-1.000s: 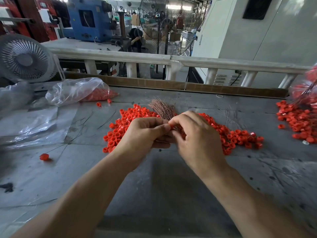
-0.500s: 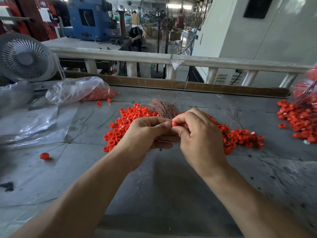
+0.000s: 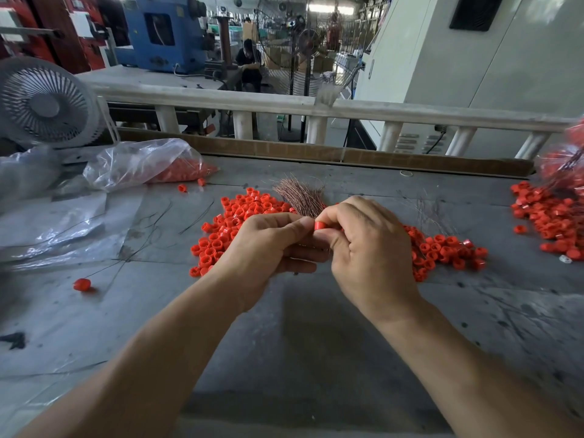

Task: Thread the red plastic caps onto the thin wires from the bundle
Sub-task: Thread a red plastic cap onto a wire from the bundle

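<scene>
Fingers of our right hand (image 3: 366,248) pinched one red cap (image 3: 319,225), while our left hand (image 3: 268,245) gripped the wire bundle (image 3: 301,197), curled tight.

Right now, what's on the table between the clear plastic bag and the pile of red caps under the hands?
Two stray red caps lie there; otherwise bare table, between bag and pile in the head view.

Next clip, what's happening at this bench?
A person is fitting red caps onto thin wires. The left hand grips the wire bundle, whose tips fan out above the fingers. The right hand pinches one red cap right at the bundle. Loose caps lie heaped on the grey table behind the hands, with more caps at far right.
</scene>
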`<act>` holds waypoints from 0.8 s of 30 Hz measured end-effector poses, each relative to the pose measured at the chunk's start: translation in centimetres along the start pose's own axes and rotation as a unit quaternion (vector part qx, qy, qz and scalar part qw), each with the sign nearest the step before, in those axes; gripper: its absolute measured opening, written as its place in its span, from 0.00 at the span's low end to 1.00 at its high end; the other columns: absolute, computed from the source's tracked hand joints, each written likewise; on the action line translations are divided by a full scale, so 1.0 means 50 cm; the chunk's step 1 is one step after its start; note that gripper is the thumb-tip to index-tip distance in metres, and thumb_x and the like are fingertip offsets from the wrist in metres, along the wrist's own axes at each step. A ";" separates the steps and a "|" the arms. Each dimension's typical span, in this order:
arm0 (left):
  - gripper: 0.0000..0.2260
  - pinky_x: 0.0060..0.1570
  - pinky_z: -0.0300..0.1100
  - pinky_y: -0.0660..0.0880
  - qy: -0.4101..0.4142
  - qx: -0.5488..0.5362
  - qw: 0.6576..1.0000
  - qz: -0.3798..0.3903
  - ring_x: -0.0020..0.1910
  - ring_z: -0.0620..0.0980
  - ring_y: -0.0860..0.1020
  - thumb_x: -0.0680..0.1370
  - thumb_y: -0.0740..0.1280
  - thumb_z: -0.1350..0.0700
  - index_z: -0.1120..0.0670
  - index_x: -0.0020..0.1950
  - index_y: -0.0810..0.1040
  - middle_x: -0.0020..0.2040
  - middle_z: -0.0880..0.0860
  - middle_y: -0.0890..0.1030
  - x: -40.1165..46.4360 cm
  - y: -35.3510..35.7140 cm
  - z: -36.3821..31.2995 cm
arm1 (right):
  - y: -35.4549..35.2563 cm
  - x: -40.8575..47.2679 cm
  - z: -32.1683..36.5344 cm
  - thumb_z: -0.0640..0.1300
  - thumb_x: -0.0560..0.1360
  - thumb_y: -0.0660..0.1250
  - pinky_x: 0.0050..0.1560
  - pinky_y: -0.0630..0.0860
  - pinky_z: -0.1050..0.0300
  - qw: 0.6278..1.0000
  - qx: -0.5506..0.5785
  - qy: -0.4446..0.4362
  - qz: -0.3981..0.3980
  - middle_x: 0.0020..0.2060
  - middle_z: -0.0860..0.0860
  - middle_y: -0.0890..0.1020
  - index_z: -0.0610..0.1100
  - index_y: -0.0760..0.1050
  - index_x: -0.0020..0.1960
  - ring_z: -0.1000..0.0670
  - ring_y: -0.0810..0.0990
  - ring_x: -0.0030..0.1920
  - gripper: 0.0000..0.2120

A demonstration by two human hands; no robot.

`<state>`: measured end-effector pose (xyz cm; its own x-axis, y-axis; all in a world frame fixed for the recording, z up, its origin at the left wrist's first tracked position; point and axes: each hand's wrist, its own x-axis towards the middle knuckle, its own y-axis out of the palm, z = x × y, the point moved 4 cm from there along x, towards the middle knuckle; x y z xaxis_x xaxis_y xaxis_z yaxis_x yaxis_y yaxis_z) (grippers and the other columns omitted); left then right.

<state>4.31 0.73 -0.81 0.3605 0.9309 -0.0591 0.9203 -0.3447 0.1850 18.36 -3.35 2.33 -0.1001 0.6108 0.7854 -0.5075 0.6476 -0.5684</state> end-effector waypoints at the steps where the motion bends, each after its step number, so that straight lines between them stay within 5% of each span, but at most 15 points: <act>1: 0.13 0.42 0.45 0.82 -0.004 0.003 1.000 -0.001 0.42 0.54 0.85 0.84 0.64 0.57 0.67 0.56 0.81 0.46 0.61 0.86 0.000 0.000 0.000 | 0.001 0.001 0.001 0.40 0.74 0.74 0.46 0.75 0.48 1.000 -0.003 -0.001 0.002 0.39 0.50 0.80 0.43 0.80 0.43 0.45 0.78 0.42 0.04; 7: 0.19 0.42 0.47 0.81 -0.025 -0.008 1.000 -0.013 0.40 0.55 0.83 0.84 0.63 0.51 0.68 0.56 0.81 0.45 0.64 0.84 0.000 -0.001 0.000 | -0.002 0.002 0.003 0.44 0.77 0.73 0.38 0.75 0.53 1.000 -0.002 -0.003 0.017 0.39 0.53 0.77 0.46 0.82 0.48 0.49 0.78 0.40 0.02; 12: 0.24 0.58 0.61 0.78 -0.031 -0.019 0.999 -0.013 0.49 0.63 0.82 0.84 0.62 0.47 0.70 0.57 0.80 0.54 0.71 0.82 0.003 0.000 0.007 | 0.001 -0.005 0.017 0.43 0.78 0.71 0.39 0.79 0.52 0.997 0.051 -0.047 0.036 0.41 0.53 0.83 0.45 0.83 0.53 0.49 0.82 0.40 0.05; 17: 0.19 0.45 0.46 0.82 -0.014 -0.067 0.998 0.009 0.45 0.55 0.84 0.83 0.62 0.49 0.64 0.55 0.82 0.47 0.62 0.85 0.009 0.001 -0.002 | 0.004 -0.003 0.015 0.40 0.77 0.72 0.45 0.80 0.50 0.994 0.088 -0.041 0.052 0.45 0.51 0.83 0.43 0.82 0.53 0.48 0.82 0.44 0.05; 24: 0.15 0.50 0.48 0.83 0.003 -0.103 0.995 0.008 0.47 0.57 0.84 0.85 0.61 0.57 0.65 0.52 0.82 0.47 0.63 0.85 0.005 0.005 -0.001 | 0.013 -0.005 0.009 0.40 0.76 0.74 0.45 0.79 0.51 0.993 0.101 -0.011 0.054 0.44 0.51 0.82 0.42 0.82 0.50 0.48 0.81 0.44 0.04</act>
<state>4.63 0.88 -0.75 0.3733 0.9264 -0.0489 0.8638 -0.3279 0.3824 17.68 -3.27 1.89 -0.1810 0.6593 0.7297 -0.6541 0.4734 -0.5900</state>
